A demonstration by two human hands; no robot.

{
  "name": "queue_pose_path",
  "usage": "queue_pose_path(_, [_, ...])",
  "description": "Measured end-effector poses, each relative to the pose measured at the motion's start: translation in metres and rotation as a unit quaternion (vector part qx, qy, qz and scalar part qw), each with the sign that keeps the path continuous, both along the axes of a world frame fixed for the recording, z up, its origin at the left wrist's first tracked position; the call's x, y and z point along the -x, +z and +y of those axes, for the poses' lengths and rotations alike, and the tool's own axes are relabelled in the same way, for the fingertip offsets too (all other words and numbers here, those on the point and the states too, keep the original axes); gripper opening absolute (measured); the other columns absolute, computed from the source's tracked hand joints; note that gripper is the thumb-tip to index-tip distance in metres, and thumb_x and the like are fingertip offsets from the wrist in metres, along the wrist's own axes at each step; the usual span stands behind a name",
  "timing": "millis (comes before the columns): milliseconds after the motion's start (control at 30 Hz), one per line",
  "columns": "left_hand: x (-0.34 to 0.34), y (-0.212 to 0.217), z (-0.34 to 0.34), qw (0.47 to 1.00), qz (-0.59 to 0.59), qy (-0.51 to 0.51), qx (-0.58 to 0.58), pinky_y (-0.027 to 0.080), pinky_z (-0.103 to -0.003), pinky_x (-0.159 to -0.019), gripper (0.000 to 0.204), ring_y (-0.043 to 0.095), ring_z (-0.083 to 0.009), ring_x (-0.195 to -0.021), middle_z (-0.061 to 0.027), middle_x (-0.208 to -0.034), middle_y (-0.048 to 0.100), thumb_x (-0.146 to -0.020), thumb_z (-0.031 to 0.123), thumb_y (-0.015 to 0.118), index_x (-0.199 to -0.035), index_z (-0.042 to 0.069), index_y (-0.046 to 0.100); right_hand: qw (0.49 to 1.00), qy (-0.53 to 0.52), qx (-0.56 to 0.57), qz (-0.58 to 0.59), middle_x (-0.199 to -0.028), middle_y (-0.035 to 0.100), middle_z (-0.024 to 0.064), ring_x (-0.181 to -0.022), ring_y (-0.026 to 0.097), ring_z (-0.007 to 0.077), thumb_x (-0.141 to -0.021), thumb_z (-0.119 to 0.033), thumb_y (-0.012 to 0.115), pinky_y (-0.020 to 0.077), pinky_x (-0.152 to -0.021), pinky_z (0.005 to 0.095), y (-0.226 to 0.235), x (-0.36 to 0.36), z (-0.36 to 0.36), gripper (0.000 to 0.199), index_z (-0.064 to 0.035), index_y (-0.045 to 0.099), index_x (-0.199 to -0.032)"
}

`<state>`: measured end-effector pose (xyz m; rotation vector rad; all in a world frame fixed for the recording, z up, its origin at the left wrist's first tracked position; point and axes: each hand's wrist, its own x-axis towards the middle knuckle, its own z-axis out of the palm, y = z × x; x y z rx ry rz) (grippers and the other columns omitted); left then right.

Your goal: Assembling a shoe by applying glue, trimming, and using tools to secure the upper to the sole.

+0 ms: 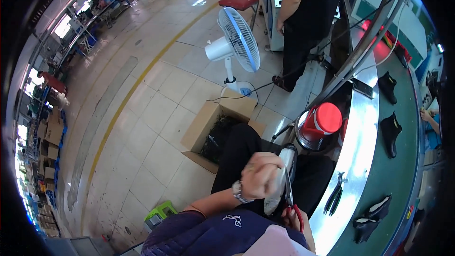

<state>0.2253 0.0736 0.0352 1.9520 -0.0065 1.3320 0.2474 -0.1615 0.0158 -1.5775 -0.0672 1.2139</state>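
My left hand (260, 175), with a metal watch on its wrist, is closed in a fist above my lap. Motion blurs its fingers, and whatever they grip is hidden. Close against it, a long pale piece with a dark end (272, 203), like an upturned shoe sole, lies across my lap. In my right hand (290, 219) is a pair of scissors (297, 214) with red handles. Their blades point away from me along the right side of the pale piece.
A cardboard box (195, 130) of dark scraps stands by my knee, a fan (232, 42) beyond. At right, a metal ledge (350, 194) carries black-handled pliers (335, 196) and a phone (362, 88). A red-lidded jug (327, 118) sits beside it. Black shoes (391, 132) lie on the green belt (374, 166).
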Motion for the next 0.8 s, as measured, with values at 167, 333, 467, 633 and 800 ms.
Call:
queue_pose_path(167, [-0.009, 0.013, 0.069, 0.981, -0.009, 0.19, -0.047, 0.05, -0.036, -0.072, 0.011, 0.062, -0.0294, -0.081, -0.014, -0.089, 0.064, -0.081, -0.007, 0.055, -0.088, -0.001, 0.06, 0.944, -0.086, 0.133, -0.289, -0.056, 0.051, -0.0015, -0.051, 0.049, 0.0102, -0.089, -0.023, 0.067, 0.0375, -0.049, 0.0269, -0.026, -0.047, -0.046, 0.023, -0.0005, 0.061, -0.087])
queue_pose_path(333, [0.004, -0.097, 0.15, 0.929, 0.157, 0.304, -0.138, 0.051, -0.039, -0.074, 0.012, 0.06, -0.0317, -0.086, -0.0143, -0.095, 0.062, -0.083, 0.003, 0.066, -0.093, -0.003, 0.062, 0.767, -0.131, 0.367, -0.51, -0.09, 0.065, 0.0154, -0.077, 0.063, 0.026, -0.077, -0.015, 0.073, 0.0492, -0.069, 0.0377, -0.082, -0.116, -0.114, 0.041, 0.0023, 0.063, -0.112])
queue_pose_path(467, [0.033, -0.19, 0.177, 0.864, 0.397, 0.302, -0.062, 0.05, -0.043, -0.081, 0.026, 0.058, -0.0414, -0.096, -0.0225, -0.113, 0.057, -0.088, 0.011, 0.063, -0.108, -0.005, 0.057, 0.705, -0.086, 0.453, -0.539, -0.101, 0.063, 0.0171, -0.092, 0.061, 0.0352, -0.075, -0.012, 0.074, 0.0475, -0.082, 0.0439, -0.094, -0.168, -0.138, 0.046, 0.0014, 0.061, -0.117])
queue_pose_path(633, [0.016, -0.166, 0.128, 0.873, 0.414, 0.258, 0.008, 0.041, -0.046, -0.102, 0.049, 0.047, -0.0453, -0.12, -0.0283, -0.133, 0.046, -0.089, 0.018, 0.061, -0.129, -0.007, 0.047, 0.656, -0.096, 0.472, -0.581, -0.105, 0.063, 0.0177, -0.096, 0.059, 0.0362, -0.078, -0.007, 0.068, 0.0457, -0.084, 0.0448, -0.142, -0.218, -0.175, 0.041, -0.0005, 0.061, -0.118])
queue_pose_path(800, [-0.02, -0.079, 0.028, 0.939, 0.253, -0.125, -0.198, 0.032, -0.045, -0.111, 0.054, 0.039, -0.0331, -0.135, -0.0154, -0.143, 0.045, -0.093, 0.029, 0.057, -0.139, 0.004, 0.045, 0.708, -0.182, 0.35, -0.585, -0.107, 0.064, 0.0169, -0.099, 0.059, 0.0356, -0.086, -0.009, 0.062, 0.0452, -0.089, 0.0439, -0.15, -0.19, -0.151, 0.036, -0.0028, 0.061, -0.121])
